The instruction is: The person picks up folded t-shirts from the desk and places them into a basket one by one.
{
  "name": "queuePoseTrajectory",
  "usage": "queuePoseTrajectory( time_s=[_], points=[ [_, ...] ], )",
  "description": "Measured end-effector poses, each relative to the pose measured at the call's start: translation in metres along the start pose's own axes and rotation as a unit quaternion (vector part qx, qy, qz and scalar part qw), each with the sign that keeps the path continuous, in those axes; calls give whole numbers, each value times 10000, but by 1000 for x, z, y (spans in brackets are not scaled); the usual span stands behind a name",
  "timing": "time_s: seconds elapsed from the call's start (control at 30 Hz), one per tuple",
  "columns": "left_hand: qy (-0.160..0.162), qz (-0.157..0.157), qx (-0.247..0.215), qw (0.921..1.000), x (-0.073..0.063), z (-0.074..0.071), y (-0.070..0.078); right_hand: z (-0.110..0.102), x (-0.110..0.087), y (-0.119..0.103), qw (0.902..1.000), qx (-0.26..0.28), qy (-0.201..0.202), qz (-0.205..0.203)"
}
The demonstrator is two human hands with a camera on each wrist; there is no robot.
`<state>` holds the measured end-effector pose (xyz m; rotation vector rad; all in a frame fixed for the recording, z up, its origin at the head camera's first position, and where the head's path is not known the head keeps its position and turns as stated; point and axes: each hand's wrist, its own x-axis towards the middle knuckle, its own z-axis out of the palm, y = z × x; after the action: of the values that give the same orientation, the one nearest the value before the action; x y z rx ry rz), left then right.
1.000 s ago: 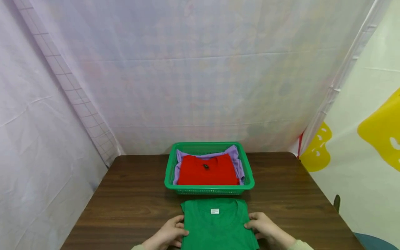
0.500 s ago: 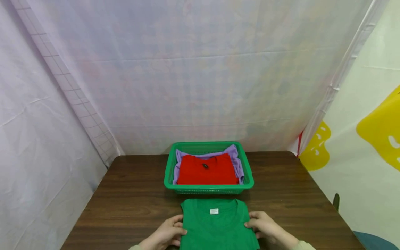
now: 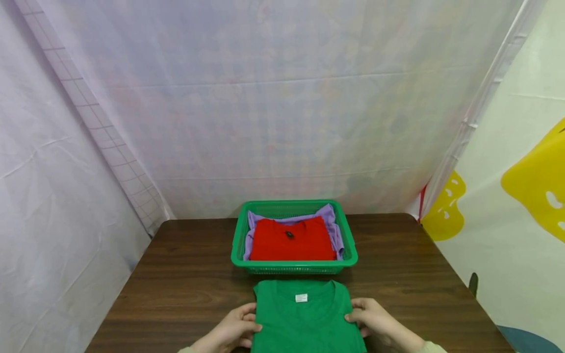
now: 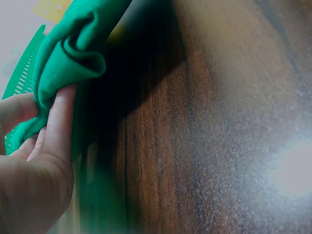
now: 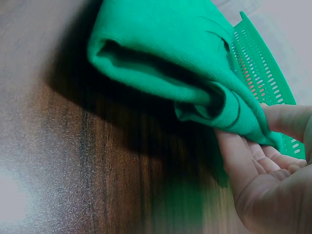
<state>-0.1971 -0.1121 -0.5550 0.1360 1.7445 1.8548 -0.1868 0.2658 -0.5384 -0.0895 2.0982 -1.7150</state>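
Observation:
A folded green T-shirt (image 3: 304, 323) with a white neck label lies between my two hands at the front of the table. My left hand (image 3: 234, 327) pinches its left edge, thumb on top and fingers underneath. On the opposite edge my right hand (image 3: 375, 321) grips in the same way. In the left wrist view, the rolled side of the green T-shirt (image 4: 73, 53) rests on the fingers. Folded layers of the green T-shirt (image 5: 161, 63) show in the right wrist view, with a dark shadow on the wood below them.
Just beyond the shirt stands a green plastic basket (image 3: 295, 264) with perforated sides. Inside it, a folded red shirt (image 3: 291, 247) lies on purple cloth (image 3: 328, 215). The dark wooden table (image 3: 176, 284) meets a pale curtain (image 3: 282, 122) at its back edge.
The shirt and both hands hold nearly the same place; the left hand and the shirt's left edge have shifted slightly left in the head view.

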Motion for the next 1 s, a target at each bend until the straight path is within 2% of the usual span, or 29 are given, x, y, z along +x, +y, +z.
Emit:
queuePoseTrajectory(
  time_s=[0.3, 0.63, 0.83, 1.0],
  points=[
    [-25, 170, -70, 9998, -3, -2, 4, 2, -5, -8, 9998, -29, 12, -174],
    [-31, 309, -34, 9995, -14, -2, 11, 6, -11, -18, 9995, 155, -71, -281],
    [-83, 325, -20, 9994, -21, -2, 17, 7, -15, -23, 9997, 32, -25, -247],
    [-134, 321, 0, 9994, -25, -3, 20, 8, -18, -26, 9997, 163, -120, -168]
  ],
)
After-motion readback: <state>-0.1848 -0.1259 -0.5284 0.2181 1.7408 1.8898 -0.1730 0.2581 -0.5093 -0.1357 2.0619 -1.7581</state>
